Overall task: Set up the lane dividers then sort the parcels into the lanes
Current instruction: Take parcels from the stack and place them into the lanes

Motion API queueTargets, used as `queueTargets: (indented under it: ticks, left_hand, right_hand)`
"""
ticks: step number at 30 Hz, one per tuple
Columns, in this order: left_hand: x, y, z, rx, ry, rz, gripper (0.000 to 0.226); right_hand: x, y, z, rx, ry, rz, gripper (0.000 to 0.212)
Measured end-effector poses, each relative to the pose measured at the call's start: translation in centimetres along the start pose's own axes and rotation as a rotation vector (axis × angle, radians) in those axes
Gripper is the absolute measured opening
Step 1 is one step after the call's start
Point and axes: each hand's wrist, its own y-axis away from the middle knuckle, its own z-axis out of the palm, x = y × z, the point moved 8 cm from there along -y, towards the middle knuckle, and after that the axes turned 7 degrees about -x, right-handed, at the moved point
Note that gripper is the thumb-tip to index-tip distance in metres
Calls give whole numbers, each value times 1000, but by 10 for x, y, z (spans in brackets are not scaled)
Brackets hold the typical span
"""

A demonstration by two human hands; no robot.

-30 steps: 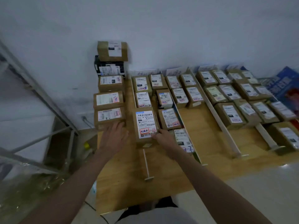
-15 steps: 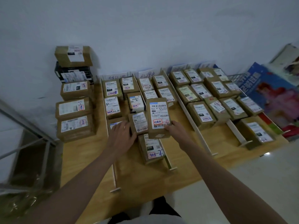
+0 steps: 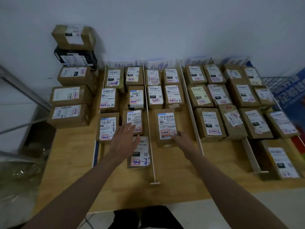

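Observation:
My right hand (image 3: 180, 138) grips the near right corner of a brown parcel (image 3: 165, 126) with a blue-topped label, which sits in the second lane. My left hand (image 3: 125, 141) hovers with straight fingers over parcels of the first lane, its fingertips above a labelled parcel (image 3: 134, 120). White lane dividers (image 3: 149, 123) run from the wall to the table's front, with another divider (image 3: 192, 109) to the right. Several labelled parcels fill the lanes. Paper lane signs (image 3: 159, 65) stand at the wall.
A stack of brown boxes (image 3: 71, 95) with a black crate (image 3: 75, 58) stands at the table's left. A blue printed bag (image 3: 290, 93) lies at the far right. The wooden table (image 3: 165, 184) ends near me above a tiled floor. A metal frame (image 3: 24, 90) stands left.
My right hand has carried the blue-labelled parcel from the first lane rightwards over the divider into the second lane. My left hand moved right, from the stack to the first-lane parcels.

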Motion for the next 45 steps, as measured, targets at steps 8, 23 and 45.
queueTargets:
  ticks: [8,23,45]
  left_hand:
    - [-22,-12,13,-13,-3,-119,54]
    - [-31,-25,5,26,-46,-129,46]
    - [-184,64,-86,132,-134,-390,60]
  right_hand:
    - [9,-43,8,-57,29,11,30]
    - [-8,-95,30,-99,143,-15,33]
    - [-185,7,168,138,925,-699,50]
